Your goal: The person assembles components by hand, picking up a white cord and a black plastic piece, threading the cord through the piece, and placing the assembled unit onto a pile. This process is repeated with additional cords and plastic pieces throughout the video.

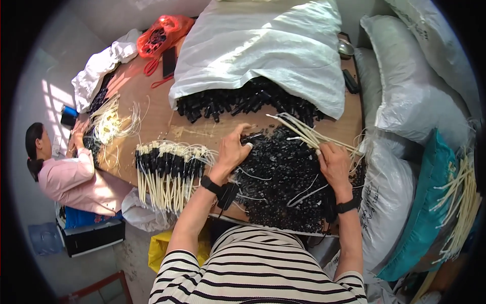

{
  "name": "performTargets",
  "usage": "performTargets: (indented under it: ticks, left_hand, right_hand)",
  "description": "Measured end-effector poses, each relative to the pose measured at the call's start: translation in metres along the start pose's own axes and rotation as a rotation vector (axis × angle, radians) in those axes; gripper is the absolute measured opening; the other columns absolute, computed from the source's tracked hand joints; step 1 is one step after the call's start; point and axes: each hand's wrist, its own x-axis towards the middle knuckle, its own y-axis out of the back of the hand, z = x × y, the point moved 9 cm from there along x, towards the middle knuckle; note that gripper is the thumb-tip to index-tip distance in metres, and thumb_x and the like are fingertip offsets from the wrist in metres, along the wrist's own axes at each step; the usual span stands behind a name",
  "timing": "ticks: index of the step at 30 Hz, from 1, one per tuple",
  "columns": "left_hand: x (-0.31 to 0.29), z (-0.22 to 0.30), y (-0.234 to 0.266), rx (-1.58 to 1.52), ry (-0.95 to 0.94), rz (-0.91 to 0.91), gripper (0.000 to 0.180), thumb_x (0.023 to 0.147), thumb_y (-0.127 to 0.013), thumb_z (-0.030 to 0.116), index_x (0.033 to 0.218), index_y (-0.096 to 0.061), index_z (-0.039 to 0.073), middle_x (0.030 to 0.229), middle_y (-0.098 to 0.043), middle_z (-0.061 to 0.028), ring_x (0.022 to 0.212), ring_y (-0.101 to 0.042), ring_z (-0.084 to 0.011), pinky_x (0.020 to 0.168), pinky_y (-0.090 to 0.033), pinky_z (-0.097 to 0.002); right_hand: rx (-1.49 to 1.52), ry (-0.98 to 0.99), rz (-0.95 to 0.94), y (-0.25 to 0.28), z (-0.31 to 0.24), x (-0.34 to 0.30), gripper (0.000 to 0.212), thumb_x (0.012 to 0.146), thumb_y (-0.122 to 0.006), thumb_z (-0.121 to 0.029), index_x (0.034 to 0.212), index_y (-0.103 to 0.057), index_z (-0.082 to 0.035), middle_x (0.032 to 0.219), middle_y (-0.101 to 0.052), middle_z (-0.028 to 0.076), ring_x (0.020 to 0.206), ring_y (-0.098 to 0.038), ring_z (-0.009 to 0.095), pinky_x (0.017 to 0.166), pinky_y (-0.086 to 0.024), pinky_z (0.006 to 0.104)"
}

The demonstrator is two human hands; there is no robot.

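Note:
My left hand is at the left edge of a loose heap of small black plastic parts. Its thumb and forefinger are apart, with a black cylindrical part lying between them. On the right, my right hand has its fingers closed on the cream-coloured thin tubes, a bundle lying across the heap's far right side. The lower fingers of both hands are partly hidden. Left of my left hand, a row of black parts with cream tubes attached lies along the table's front edge.
A white sack spills black cylinders onto the table ahead. Full sacks crowd the right side, beside a teal bag. Back left are a red bag and a phone. A person in pink works at far left.

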Motion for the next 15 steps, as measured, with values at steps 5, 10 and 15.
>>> performTargets:
  ticks: [5,10,15]
  left_hand:
    - [-0.028,-0.017,0.004,-0.27,0.045,-0.048,0.033,0.073,-0.056,-0.006,0.105,-0.062,0.001,0.093,-0.066,-0.0038,0.088,-0.06,-0.0131,0.082,-0.047,-0.0265]
    - [-0.038,-0.029,0.016,-0.389,0.041,0.003,0.035,0.075,-0.057,0.0,0.109,-0.064,0.003,0.09,-0.069,-0.0046,0.081,-0.062,-0.0129,0.076,-0.049,-0.0266]
    - [-0.048,-0.022,0.015,-0.436,0.059,-0.111,0.043,0.076,-0.053,-0.005,0.115,-0.065,0.007,0.086,-0.06,0.0072,0.067,-0.048,-0.0016,0.059,-0.042,-0.0194]
  right_hand:
    - [0.193,0.037,-0.136,-0.015,-0.044,-0.006,0.015,0.088,-0.062,-0.014,0.102,-0.062,-0.01,0.074,-0.059,0.009,0.062,-0.059,0.031,0.053,-0.045,0.0393]
    - [0.341,-0.02,-0.16,-0.022,-0.063,-0.013,0.017,0.087,-0.064,-0.016,0.104,-0.066,-0.01,0.071,-0.061,0.009,0.06,-0.06,0.029,0.052,-0.046,0.0375]
    - [0.398,0.002,-0.141,-0.016,-0.07,-0.021,0.019,0.086,-0.066,-0.015,0.103,-0.067,-0.01,0.068,-0.061,0.009,0.058,-0.06,0.029,0.052,-0.046,0.0369]
